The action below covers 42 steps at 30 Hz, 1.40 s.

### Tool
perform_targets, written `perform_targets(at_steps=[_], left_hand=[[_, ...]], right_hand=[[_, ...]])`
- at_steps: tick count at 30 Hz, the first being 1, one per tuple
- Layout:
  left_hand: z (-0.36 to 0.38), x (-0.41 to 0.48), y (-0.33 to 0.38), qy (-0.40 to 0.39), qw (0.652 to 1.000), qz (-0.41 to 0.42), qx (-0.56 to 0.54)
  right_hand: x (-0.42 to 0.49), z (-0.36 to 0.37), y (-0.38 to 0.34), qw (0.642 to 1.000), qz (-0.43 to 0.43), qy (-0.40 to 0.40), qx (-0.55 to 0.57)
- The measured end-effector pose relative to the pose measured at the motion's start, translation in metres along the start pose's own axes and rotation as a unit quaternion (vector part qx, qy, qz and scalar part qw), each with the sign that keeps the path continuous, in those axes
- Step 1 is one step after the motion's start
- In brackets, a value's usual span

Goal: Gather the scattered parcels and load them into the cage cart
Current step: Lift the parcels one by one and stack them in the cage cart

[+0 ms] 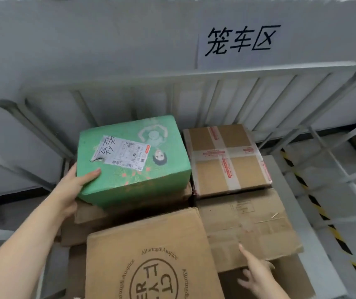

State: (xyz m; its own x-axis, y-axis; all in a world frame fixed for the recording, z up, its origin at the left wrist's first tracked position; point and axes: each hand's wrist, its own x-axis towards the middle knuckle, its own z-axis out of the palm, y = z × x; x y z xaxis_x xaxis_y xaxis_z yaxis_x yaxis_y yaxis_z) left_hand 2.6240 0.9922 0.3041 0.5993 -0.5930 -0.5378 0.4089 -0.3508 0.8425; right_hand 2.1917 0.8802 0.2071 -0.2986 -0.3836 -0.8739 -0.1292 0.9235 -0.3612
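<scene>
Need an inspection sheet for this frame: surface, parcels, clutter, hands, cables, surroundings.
Surface: cage cart, bed almost wholly covered by parcels; barred rails at back and sides.
Job's things: green box sits on brown cartons at rear left; taped brown box beside it at rear right; worn carton at front right; printed carton nearest, front left.
Clutter: nothing seen.
Hands: left hand grips the green box's near left corner, thumb on top; right hand lays a straight finger on the worn carton and grips nothing.
Cables: nothing seen.
Surroundings: grey wall with a paper sign; yellow-black stripe on the floor at right.
</scene>
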Motion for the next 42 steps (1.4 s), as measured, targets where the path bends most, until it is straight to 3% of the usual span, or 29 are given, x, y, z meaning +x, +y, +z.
perform_targets(at_steps=[2,7,10,12,14,16,18,26,34,42], left_hand=[[0.007,0.001,0.000,-0.032,0.999,0.005,0.043],[0.025,-0.013,-0.022,0.024,0.998,0.032,0.050],[0.014,-0.037,-0.044,0.103,0.994,0.026,0.036],[0.003,-0.062,-0.066,0.185,0.981,0.019,0.049],[-0.011,-0.093,-0.099,0.247,0.961,-0.060,0.109],[-0.013,-0.122,-0.136,0.190,0.959,-0.189,0.092],[0.000,-0.143,-0.149,0.119,0.956,-0.267,0.030],[0.014,-0.139,-0.116,0.078,0.981,-0.137,0.113],[0.011,-0.163,-0.144,0.052,0.984,-0.106,0.132],[-0.002,-0.155,-0.151,0.014,0.981,-0.095,0.168]], right_hand=[[0.012,0.003,0.006,0.998,-0.001,-0.009,0.054],[0.018,0.007,0.019,0.998,0.005,-0.031,0.061],[0.003,0.005,0.004,0.999,0.033,-0.018,-0.020],[-0.015,0.004,-0.003,0.993,0.072,-0.058,-0.069],[-0.052,0.007,-0.005,0.974,0.086,-0.162,-0.132],[-0.081,0.013,0.008,0.936,0.042,-0.288,-0.198],[-0.097,0.017,0.024,0.912,-0.034,-0.338,-0.232],[-0.107,0.035,0.002,0.897,-0.239,-0.302,-0.217],[-0.096,0.016,0.037,0.892,-0.270,-0.288,-0.221],[-0.103,0.022,0.049,0.872,-0.366,-0.161,-0.282]])
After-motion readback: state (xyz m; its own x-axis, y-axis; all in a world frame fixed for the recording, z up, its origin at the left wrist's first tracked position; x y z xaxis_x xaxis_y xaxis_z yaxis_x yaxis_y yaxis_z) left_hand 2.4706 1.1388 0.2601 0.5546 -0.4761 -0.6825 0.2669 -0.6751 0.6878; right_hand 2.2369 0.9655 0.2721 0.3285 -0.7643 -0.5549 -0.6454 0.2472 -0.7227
